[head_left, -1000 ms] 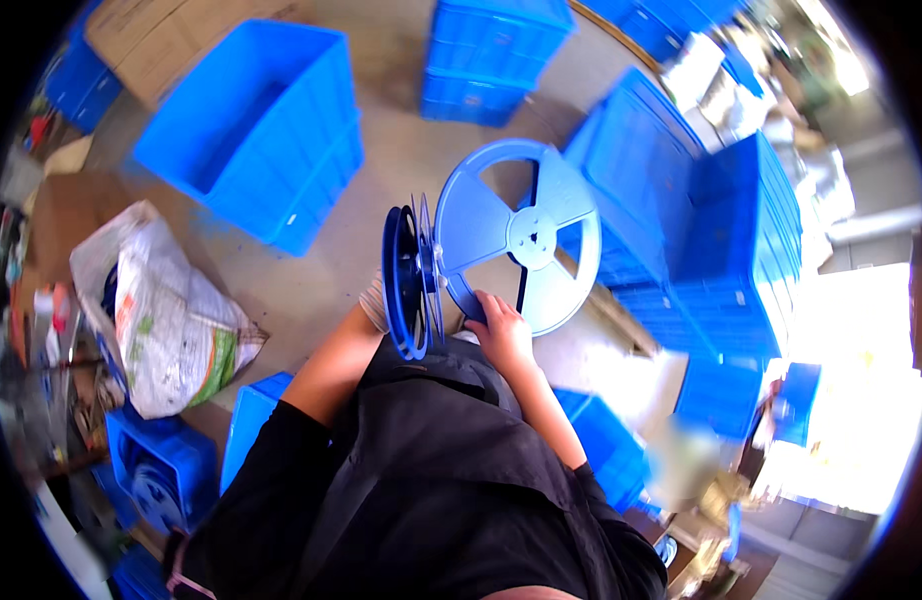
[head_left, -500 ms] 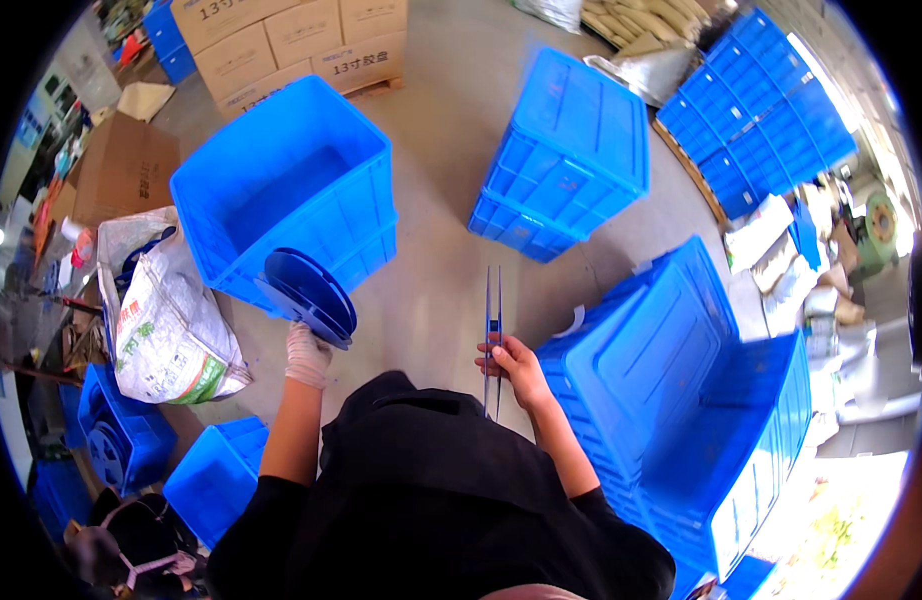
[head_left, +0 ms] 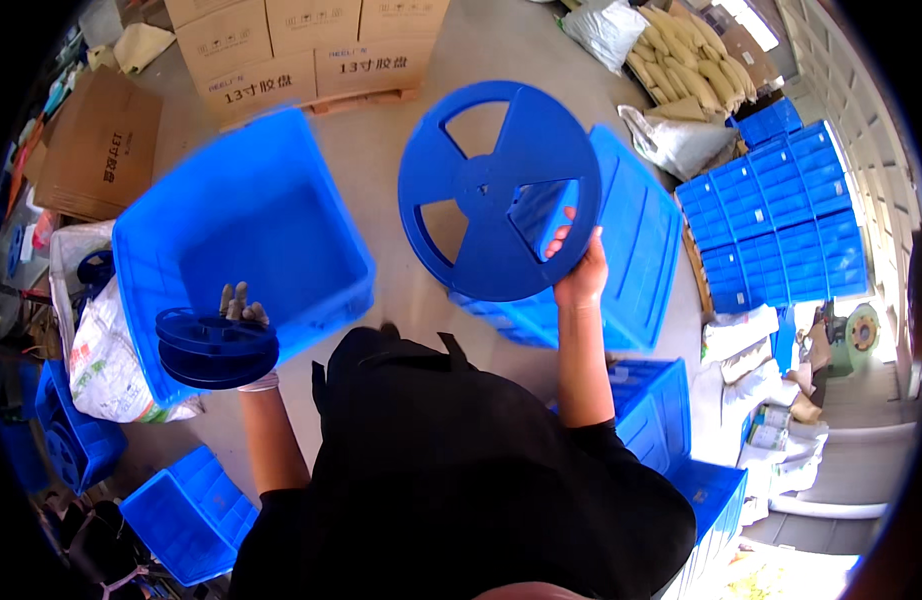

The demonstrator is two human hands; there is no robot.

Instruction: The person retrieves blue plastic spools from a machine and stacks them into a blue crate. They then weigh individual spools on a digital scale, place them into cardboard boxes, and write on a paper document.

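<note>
At the blue plastic crate, my left hand (gloved) grips a round blue reel; right of the crate, my right hand grips a three-spoked blue reel.

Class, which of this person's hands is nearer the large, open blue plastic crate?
Left: the gloved left hand overlaps the near side of the crate in view; the bare right hand is apart, to the crate's right.

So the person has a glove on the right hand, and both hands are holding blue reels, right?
Not quite: the glove is on the left hand; the head view shows the right hand bare. Both hands do hold blue reels.
</note>
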